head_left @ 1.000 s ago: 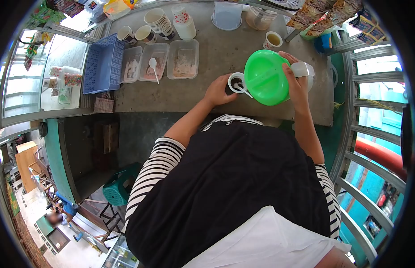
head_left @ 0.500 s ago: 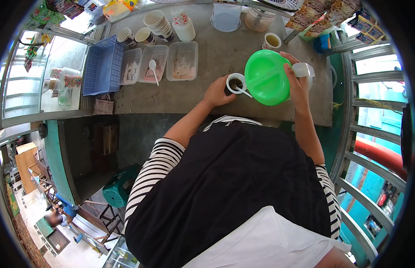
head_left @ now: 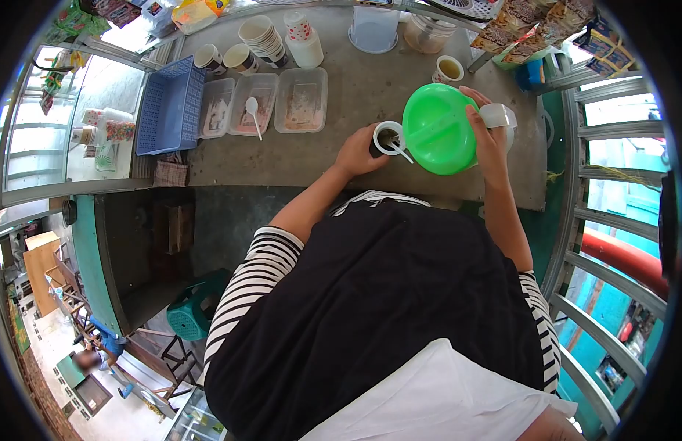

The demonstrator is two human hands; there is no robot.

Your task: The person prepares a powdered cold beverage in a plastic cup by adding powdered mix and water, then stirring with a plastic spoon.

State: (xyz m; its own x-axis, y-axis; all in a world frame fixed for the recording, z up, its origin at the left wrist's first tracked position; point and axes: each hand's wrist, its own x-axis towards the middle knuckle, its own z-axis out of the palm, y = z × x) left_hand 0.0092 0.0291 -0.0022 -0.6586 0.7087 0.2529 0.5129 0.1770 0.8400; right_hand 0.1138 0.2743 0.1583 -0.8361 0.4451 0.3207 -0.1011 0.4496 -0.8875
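My left hand [head_left: 358, 153] is wrapped round a paper cup [head_left: 377, 131] on the counter. A white plastic spoon [head_left: 402, 152] leans out over the cup's rim, and some dark contents show inside. Just to the right, my right hand [head_left: 489, 138] grips a pitcher with a bright green lid [head_left: 436, 131]. Its pale handle [head_left: 499, 115] shows beyond my fingers. The pitcher's lid edge overlaps the cup's right side in the view; its body and any pouring stream are mostly hidden under the lid.
Another filled cup [head_left: 449, 70] stands behind the pitcher. Stacked paper cups [head_left: 260, 33], clear plastic tubs [head_left: 302, 103] and a blue basket [head_left: 164, 110] line the left. Sachets [head_left: 502, 29] hang at the upper right. A metal grille [head_left: 612, 125] borders the right side.
The spoon in the cup has shifted slightly, and the cup's contents look lighter, perhaps frothier. Both hands keep nearly the same position.
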